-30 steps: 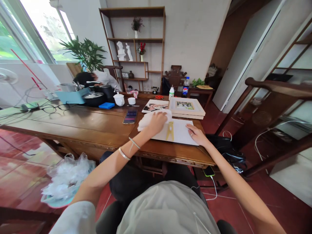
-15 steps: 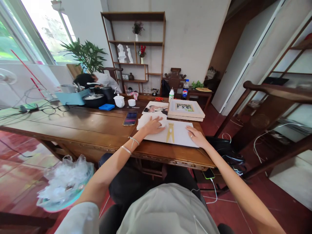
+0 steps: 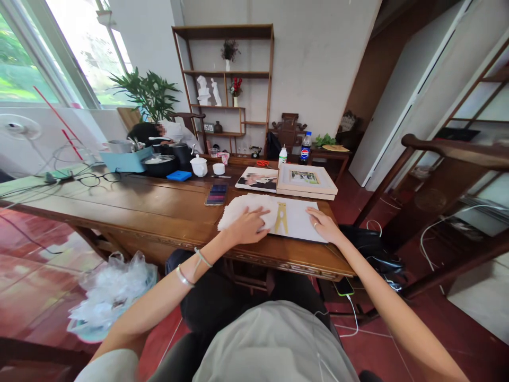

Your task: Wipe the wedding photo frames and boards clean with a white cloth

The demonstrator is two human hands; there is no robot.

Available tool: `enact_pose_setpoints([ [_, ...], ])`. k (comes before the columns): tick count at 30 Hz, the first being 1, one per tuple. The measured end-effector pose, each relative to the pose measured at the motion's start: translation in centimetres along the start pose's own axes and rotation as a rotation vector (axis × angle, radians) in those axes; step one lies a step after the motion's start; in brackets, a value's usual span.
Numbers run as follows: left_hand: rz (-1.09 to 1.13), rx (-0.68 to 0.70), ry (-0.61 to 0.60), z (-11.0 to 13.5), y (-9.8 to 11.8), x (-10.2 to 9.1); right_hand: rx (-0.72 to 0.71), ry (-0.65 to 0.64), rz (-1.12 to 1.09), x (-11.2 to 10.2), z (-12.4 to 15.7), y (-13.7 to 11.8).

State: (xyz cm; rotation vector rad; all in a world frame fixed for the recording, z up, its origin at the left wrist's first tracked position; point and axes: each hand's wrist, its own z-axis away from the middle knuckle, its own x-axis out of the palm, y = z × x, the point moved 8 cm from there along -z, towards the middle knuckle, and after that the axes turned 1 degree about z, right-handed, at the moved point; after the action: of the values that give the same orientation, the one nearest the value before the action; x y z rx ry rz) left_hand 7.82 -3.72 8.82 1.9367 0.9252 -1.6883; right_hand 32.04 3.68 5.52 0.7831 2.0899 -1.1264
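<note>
My left hand [image 3: 247,227] presses flat, fingers spread, on a white cloth [image 3: 242,209] spread over the left part of a white board [image 3: 300,220]. The board lies near the front edge of the wooden table [image 3: 151,207]. A small gold clip-shaped piece [image 3: 281,218] lies on the board just right of that hand. My right hand [image 3: 324,225] rests flat on the board's right part, fingers stretched out.
Behind the board lie a white picture frame [image 3: 306,179], a photo print [image 3: 258,179] and a phone [image 3: 217,194]. Pots, a teapot [image 3: 198,165] and cables fill the table's far left, where another person sits. A bag-lined bin [image 3: 111,292] stands on the floor at left.
My left hand has drawn the cloth back toward me and leftward across the board, flattening it. The right hand has stayed on the board. The camera has shifted slightly.
</note>
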Motion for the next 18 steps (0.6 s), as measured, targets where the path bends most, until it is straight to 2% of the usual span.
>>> enact_pose_setpoints([
  [6, -0.004, -0.089, -0.061, -6.2, -4.3, 2.2, -0.005, -0.001, 0.007, -0.1, 0.0, 0.1],
  [10, 0.02, -0.128, -0.057, -8.2, -5.3, 2.6, -0.007, -0.017, 0.036, 0.0, 0.0, 0.0],
  [13, 0.042, -0.106, -0.034, -7.2, -4.1, 2.2, -0.01, -0.019, 0.043, 0.1, 0.0, 0.0],
  [18, 0.028, -0.041, -0.023, -1.9, 0.5, 0.3, -0.007, -0.015, 0.029, 0.1, 0.0, 0.0],
])
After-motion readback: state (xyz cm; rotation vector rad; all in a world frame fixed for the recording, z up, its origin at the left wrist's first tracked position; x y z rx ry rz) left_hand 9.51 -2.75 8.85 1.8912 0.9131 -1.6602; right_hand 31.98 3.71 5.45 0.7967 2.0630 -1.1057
